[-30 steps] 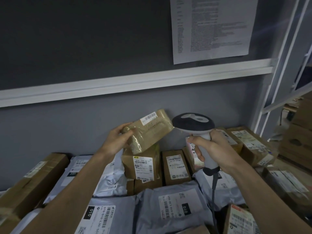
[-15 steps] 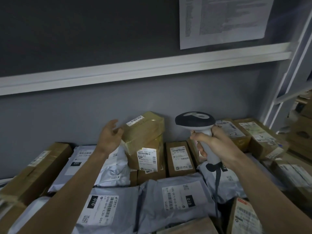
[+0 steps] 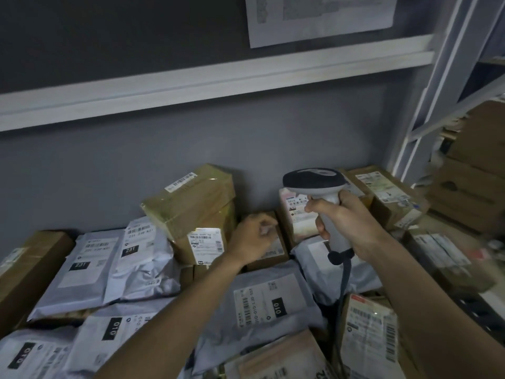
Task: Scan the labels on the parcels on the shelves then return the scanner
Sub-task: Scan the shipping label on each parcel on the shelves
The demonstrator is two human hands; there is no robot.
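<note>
A: Room first. Grey wall (image 3: 191, 149) fills the upper half of the frame, a white rail (image 3: 207, 77) running across it, slightly tilted. A printed sheet (image 3: 319, 17) is pinned at top centre-right, text too blurred to read. White shelf uprights (image 3: 442, 86) slant down the right edge, with brown cartons (image 3: 475, 170) stacked beyond them.

B: And the surface?

A: A shelf crowded with parcels; its own deck is hidden. Grey mailer bags marked 231 (image 3: 82, 269) at centre left, others marked 010 (image 3: 262, 299) at lower centre. Brown boxes line the wall at the back.

B: Which parcel is nearest the hands?

A: A small brown box (image 3: 270, 250) at frame centre, mostly covered by the left hand (image 3: 251, 239). Fingers curled, knuckles up, over the box's top edge. Whether they grip it or only rest there, I cannot tell; motion blur.

B: The taped one?

A: The tape-wrapped box (image 3: 191, 201) sits tilted on a labelled carton (image 3: 205, 244), just left of the left hand, apart from the fingers.

B: Scanner?

A: The scanner (image 3: 317, 184) is upright at centre right. The right hand (image 3: 347, 222) is clenched round its pale handle, index finger across the front. Dark head points left, above the labelled box (image 3: 296, 212) behind it. Its cable (image 3: 345, 280) drops from the handle base down between the parcels.
</note>
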